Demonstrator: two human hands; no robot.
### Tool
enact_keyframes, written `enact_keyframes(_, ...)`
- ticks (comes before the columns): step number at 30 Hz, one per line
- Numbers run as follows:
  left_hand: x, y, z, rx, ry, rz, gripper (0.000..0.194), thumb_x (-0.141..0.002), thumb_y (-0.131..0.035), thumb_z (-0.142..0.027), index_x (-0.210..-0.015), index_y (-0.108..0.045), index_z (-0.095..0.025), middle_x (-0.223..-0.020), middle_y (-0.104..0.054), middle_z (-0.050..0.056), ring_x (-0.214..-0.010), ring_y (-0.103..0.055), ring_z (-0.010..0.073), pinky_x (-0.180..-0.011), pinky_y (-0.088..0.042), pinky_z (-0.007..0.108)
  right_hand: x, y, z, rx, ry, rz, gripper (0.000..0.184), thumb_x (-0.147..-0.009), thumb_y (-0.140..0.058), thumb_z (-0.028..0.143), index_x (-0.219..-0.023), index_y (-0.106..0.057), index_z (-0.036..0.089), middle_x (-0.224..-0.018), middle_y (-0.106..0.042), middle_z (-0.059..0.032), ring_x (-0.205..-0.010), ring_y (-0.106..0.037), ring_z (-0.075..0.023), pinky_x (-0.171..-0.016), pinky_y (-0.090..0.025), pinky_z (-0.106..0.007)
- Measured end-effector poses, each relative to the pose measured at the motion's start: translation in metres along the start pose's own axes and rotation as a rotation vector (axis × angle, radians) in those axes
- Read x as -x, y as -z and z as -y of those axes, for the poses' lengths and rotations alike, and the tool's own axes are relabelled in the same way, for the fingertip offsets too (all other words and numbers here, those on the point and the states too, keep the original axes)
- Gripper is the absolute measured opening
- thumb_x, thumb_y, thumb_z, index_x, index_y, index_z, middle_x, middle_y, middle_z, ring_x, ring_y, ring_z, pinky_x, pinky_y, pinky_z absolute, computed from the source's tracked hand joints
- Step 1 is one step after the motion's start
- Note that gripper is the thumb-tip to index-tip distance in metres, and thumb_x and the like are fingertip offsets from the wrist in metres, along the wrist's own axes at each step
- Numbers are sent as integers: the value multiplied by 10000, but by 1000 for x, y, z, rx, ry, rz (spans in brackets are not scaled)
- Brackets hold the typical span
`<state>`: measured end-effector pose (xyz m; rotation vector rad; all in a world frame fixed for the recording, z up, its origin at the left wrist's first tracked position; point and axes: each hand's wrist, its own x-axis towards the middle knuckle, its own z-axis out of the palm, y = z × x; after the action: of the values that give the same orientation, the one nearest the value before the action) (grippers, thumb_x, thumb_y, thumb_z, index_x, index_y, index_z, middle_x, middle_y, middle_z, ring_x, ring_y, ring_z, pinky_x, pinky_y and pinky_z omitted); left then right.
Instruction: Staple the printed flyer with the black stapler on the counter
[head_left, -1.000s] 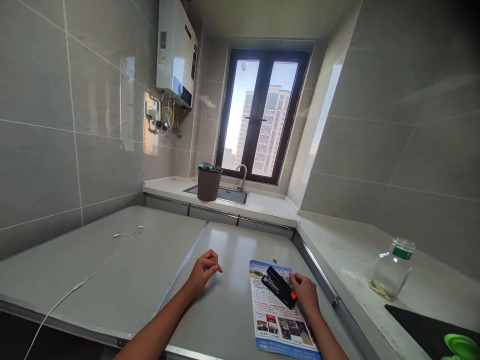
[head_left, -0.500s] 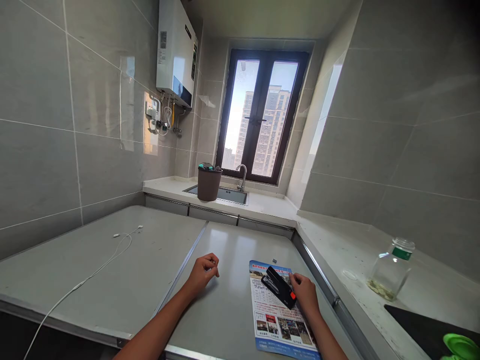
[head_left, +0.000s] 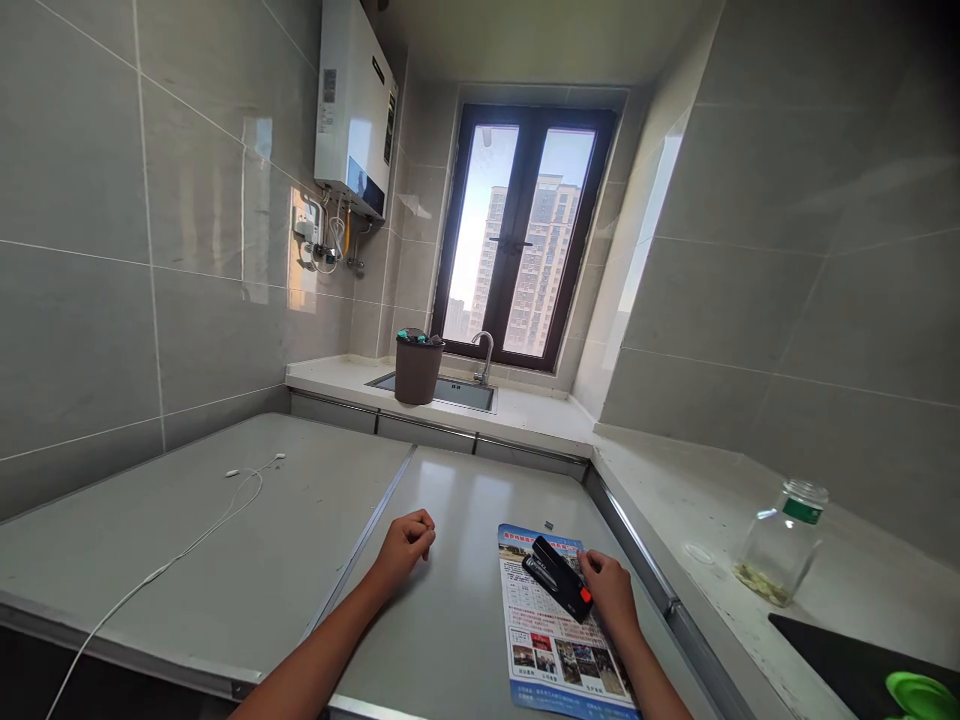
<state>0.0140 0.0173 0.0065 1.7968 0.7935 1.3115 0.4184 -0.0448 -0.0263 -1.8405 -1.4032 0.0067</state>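
From here I see a black stapler (head_left: pixel 559 580), hard and glossy with an orange-red end, slanting across a printed paper leaflet (head_left: pixel 529 620) and covering some print, right on the smooth grey table (head_left: pixel 450 620); the right hand (head_left: pixel 611 585) bends just beside it, its grip I cannot tell; the left hand (head_left: pixel 405 550) has its grip curled together; a thin white cable (head_left: pixel 161 570) trails left; a clear glass jar (head_left: pixel 780 550) stands farther right.
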Motion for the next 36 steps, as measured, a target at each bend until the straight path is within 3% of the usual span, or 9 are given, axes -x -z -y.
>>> enact_keyframes(7,1,1,-1,14,-5,3,440,-898,-599,-332,-499,-645,-150,-801,-534,38,-689,-514,143,-628,-361,274,1,2,3,5,-9,2,485,-823,-381,614,-539,-478,233,-535,-584,-45,-551,-528,-192,-569,-315,-289)
enact_keyframes(13,2,1,-3,134,36,34,414,-907,-604,-409,-602,-697,-144,-860,-468,14,-546,-364,70,-486,-280,231,2,4,7,0,-5,5,486,-821,-376,617,-531,-460,235,-522,-572,-41,-543,-523,-189,-566,-321,-287)
enact_keyframes(21,2,1,-6,184,55,25,274,-842,-596,-337,-659,-699,-161,-872,-396,12,-628,-360,107,-471,-233,212,2,4,7,-5,-4,-2,492,-812,-386,620,-521,-471,233,-515,-587,-49,-535,-531,-186,-557,-324,-283)
enact_keyframes(23,2,1,-6,151,41,9,260,-812,-578,-297,-602,-646,-159,-869,-398,17,-658,-380,123,-491,-255,222,2,4,7,-6,-3,-3,495,-812,-391,620,-522,-482,229,-523,-600,-52,-541,-536,-186,-559,-325,-280)
enact_keyframes(26,3,0,-7,90,-4,-39,300,-763,-538,-218,-484,-441,-162,-846,-404,20,-718,-402,144,-577,-316,247,2,4,8,-9,-3,-4,497,-811,-394,620,-527,-501,227,-535,-619,-58,-544,-544,-190,-561,-327,-280)
enact_keyframes(29,3,-1,-9,67,-14,-60,299,-725,-498,-168,-510,-290,-177,-837,-403,14,-713,-371,138,-625,-317,259,2,4,8,-10,-2,-3,496,-819,-388,616,-527,-504,232,-535,-623,-65,-542,-549,-197,-561,-331,-285)
enact_keyframes(36,3,1,-8,62,1,-46,275,-683,-465,-160,-534,-237,-192,-782,-400,2,-653,-332,124,-590,-257,272,2,4,6,-11,1,14,500,-828,-389,617,-537,-510,229,-542,-622,-64,-550,-545,-196,-566,-333,-284)
